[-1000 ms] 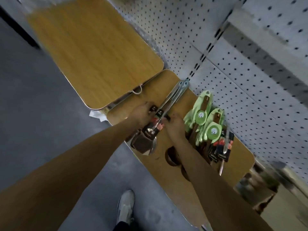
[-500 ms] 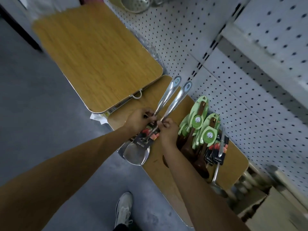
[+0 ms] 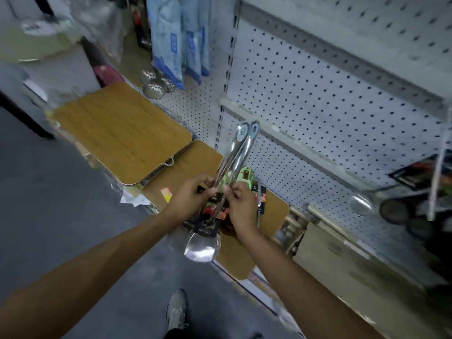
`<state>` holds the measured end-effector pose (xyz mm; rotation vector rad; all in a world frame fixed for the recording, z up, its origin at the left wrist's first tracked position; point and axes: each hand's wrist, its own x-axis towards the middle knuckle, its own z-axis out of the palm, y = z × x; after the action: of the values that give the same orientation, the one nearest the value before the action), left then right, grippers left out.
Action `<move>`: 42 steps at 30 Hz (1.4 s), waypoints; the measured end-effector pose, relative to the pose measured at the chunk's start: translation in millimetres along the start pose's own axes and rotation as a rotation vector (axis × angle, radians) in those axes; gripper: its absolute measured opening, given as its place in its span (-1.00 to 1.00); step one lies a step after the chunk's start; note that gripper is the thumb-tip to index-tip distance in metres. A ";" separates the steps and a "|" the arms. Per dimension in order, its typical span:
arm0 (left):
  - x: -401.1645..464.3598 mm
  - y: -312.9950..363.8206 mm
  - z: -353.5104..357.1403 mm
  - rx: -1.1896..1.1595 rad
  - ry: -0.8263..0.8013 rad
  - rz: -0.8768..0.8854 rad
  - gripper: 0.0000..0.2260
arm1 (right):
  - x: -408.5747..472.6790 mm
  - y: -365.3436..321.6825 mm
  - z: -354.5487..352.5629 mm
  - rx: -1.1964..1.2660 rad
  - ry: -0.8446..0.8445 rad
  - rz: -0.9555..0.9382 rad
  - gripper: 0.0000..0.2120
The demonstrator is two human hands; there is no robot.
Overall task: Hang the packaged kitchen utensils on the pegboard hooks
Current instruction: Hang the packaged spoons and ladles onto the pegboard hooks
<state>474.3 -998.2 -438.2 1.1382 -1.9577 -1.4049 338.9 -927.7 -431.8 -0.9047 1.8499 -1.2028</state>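
Steel spatulas [image 3: 234,157] side by side before pegboard [image 3: 318,99], left hand [image 3: 193,199] and right hand [image 3: 241,206] each pinching a handle

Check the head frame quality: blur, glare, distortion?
Head view: motion blur smears the left and right edges; the centre is sharper, with both hands, left hand and right hand, on the steel utensils. Specular glare on the spatula blade. Wide-angle bending skews the pegboard. Light dim, bluish.

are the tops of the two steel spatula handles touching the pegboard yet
Apart. In the head view the steel spatula handles stick up from both hands, their tips in mid-air before the pegboard, on no hook.
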 end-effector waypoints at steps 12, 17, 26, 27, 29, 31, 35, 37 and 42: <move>-113.5 112.9 125.3 0.170 -0.200 0.169 -0.55 | -156.8 14.1 -188.0 -0.021 0.039 -0.094 -0.84; -134.8 142.7 180.9 0.270 -0.303 0.290 -0.59 | -208.3 26.4 -255.7 -0.093 0.091 -0.123 -0.80; -155.1 213.6 264.3 0.330 -0.459 0.487 -0.60 | -267.8 62.4 -356.5 -0.142 0.235 -0.130 -0.72; -154.9 215.4 271.9 0.340 -0.478 0.492 -0.53 | -272.2 66.8 -366.1 -0.143 0.254 -0.125 -0.77; -153.2 218.2 286.6 0.346 -0.506 0.488 -0.46 | -280.1 75.5 -385.1 -0.141 0.288 -0.088 -0.82; -155.3 225.6 302.0 0.335 -0.536 0.492 -0.51 | -287.6 86.5 -403.0 -0.114 0.324 -0.052 -0.81; -161.8 244.7 331.5 0.389 -0.571 0.557 -0.83 | -303.9 99.0 -433.2 -0.008 0.419 0.004 -0.73; -165.7 249.7 344.8 0.393 -0.604 0.567 -0.80 | -309.5 107.4 -447.6 0.046 0.460 0.024 -0.60; -178.2 259.6 369.6 0.368 -0.642 0.617 -0.78 | -319.0 112.5 -473.7 0.019 0.493 0.032 -0.77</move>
<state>198.5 -617.6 -316.2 0.1192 -2.7704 -1.1631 64.5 -423.3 -336.4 -0.5967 2.2176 -1.5191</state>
